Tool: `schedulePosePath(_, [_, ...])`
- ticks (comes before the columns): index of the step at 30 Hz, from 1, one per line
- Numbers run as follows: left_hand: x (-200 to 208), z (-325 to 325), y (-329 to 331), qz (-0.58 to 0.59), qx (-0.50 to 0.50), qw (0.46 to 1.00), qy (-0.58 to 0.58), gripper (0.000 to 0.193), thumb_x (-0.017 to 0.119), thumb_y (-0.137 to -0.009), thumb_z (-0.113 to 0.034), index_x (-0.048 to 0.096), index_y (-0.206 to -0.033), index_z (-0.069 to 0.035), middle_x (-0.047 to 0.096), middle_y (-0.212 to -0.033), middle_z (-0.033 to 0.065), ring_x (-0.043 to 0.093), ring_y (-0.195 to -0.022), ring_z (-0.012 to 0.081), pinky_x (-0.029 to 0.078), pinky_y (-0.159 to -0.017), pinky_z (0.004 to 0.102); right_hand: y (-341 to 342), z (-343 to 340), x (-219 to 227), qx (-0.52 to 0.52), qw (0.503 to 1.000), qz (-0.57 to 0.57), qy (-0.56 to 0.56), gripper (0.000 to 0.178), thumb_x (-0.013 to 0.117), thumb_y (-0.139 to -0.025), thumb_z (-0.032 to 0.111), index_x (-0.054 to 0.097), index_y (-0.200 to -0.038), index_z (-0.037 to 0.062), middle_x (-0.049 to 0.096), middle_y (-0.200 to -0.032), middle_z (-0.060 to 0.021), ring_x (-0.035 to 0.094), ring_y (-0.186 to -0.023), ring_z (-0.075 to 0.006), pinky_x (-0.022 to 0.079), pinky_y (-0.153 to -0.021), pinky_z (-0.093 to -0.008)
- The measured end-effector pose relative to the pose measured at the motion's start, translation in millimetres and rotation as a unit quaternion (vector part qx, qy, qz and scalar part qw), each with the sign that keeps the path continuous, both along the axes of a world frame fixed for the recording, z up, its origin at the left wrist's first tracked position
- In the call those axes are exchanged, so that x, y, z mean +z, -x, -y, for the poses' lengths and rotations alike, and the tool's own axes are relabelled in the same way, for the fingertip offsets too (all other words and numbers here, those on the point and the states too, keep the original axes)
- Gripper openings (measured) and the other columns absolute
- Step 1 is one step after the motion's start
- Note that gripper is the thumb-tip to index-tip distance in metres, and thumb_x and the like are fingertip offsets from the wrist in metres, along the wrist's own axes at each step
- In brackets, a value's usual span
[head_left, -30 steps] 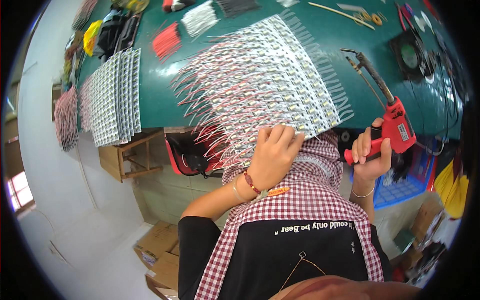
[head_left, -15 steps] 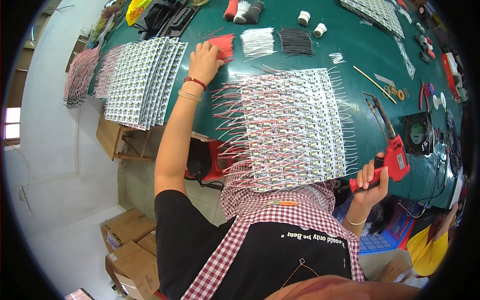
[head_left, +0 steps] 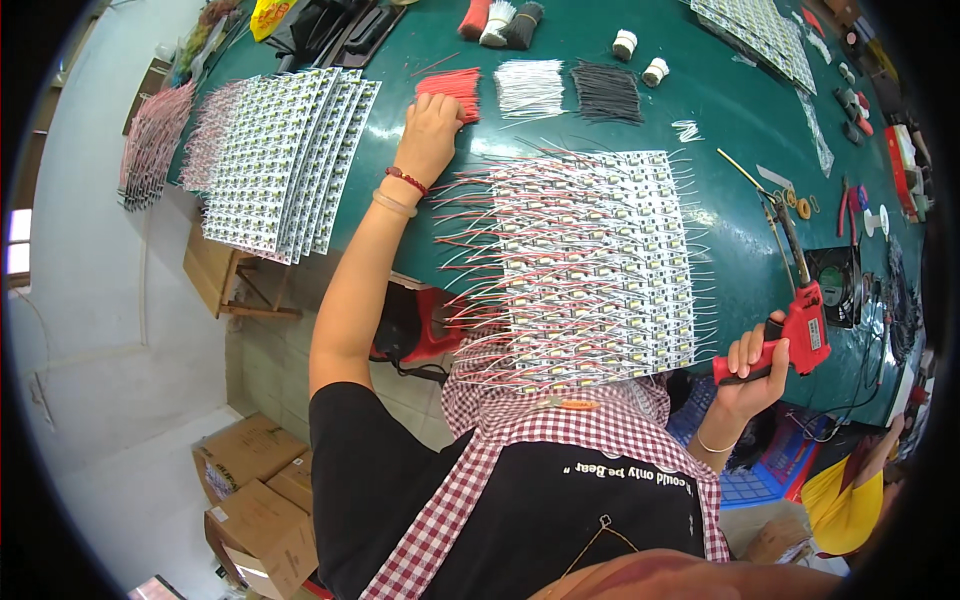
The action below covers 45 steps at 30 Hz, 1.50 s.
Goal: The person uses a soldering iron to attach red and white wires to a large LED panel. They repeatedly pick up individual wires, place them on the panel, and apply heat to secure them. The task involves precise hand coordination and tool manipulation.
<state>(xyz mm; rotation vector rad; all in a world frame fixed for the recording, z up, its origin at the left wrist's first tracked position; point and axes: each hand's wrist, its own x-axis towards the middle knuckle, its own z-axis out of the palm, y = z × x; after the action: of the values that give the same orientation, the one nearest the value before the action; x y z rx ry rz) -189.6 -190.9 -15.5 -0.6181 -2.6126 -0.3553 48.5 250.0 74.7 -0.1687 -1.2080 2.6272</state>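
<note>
My left hand (head_left: pixel 432 132) reaches to the near left edge of a pile of short red wires (head_left: pixel 455 87), its fingers curled down against them. Whatever sits between those fingertips is hidden. My right hand (head_left: pixel 750 374) is wrapped round the handle of a red soldering gun (head_left: pixel 806 330), its long tip pointing up and away. Between the two hands lies a panel of white circuit boards (head_left: pixel 600 265) at the table's near edge, with red and white wires sticking out on its left and short pale wires on its right. White wires (head_left: pixel 530 88) and black wires (head_left: pixel 607 92) lie right of the red pile.
Stacked circuit-board panels (head_left: pixel 275 165) overhang the table (head_left: pixel 400 235) at left. A black fan (head_left: pixel 838 285), red-handled pliers (head_left: pixel 848 205) and a wooden stick (head_left: pixel 738 172) lie at right. Wrapped wire bundles (head_left: pixel 522 25) stand at the back; cardboard boxes (head_left: pixel 262 525) are on the floor.
The whole view has shifted slightly. My left hand has slid toward the near edge of the red wires, fingers still curled. The right hand keeps hold of the soldering gun, tilted a little more upright.
</note>
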Motion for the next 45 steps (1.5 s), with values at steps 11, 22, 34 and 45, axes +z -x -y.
schedulePosePath(11, [19.0, 13.1, -9.2, 0.044, 0.031, 0.967, -0.250, 0.011, 0.052, -0.096, -0.010, 0.057, -0.103, -0.003, 0.060, -0.097, 0.0093, 0.056, -0.090, 0.0219, 0.044, -0.082, 0.0333, -3.8, 0.8, 11.8, -0.009, 1.000, -0.013, -0.007, 0.035, 0.043, -0.102, 0.023, 0.041, -0.127, -0.0027, 0.042, -0.068, -0.0039, 0.039, -0.049, -0.0084, 0.037, -0.045, -0.0222])
schedulePosePath(22, [18.1, -1.4, -53.2, 0.223, -0.011, 0.740, -0.635, 0.019, 0.044, -0.104, -0.019, 0.056, -0.104, -0.003, 0.061, -0.100, 0.0040, 0.058, -0.100, 0.0141, 0.044, -0.090, 0.0281, 4.6, 3.7, 21.4, 0.007, 1.000, -0.010, -0.014, 0.034, 0.043, -0.102, 0.023, 0.042, -0.126, -0.0013, 0.045, -0.067, -0.0037, 0.040, -0.048, -0.0087, 0.039, -0.045, -0.0231])
schedulePosePath(34, [39.1, -2.9, -42.9, 0.155, 0.038, 0.834, -0.528, 0.015, 0.057, -0.095, -0.010, 0.067, -0.096, 0.001, 0.070, -0.095, 0.0090, 0.066, -0.085, 0.0188, 0.052, -0.074, 0.0330, 6.8, 7.2, 27.7, 0.027, 0.999, 0.011, -0.030, 0.034, 0.043, -0.102, 0.022, 0.041, -0.126, -0.0028, 0.046, -0.068, -0.0054, 0.041, -0.047, -0.0091, 0.042, -0.045, -0.0242])
schedulePosePath(45, [28.3, -9.4, -6.3, -0.044, 0.043, 0.998, -0.003, 0.009, 0.059, -0.078, -0.006, 0.067, -0.077, -0.007, 0.058, -0.080, 0.0064, 0.060, -0.081, 0.0243, 0.049, -0.070, 0.0370, -0.8, 7.2, 27.1, 0.025, 0.999, 0.003, -0.033, 0.034, 0.042, -0.103, 0.021, 0.042, -0.126, -0.0030, 0.046, -0.068, -0.0048, 0.041, -0.048, -0.0088, 0.040, -0.046, -0.0235])
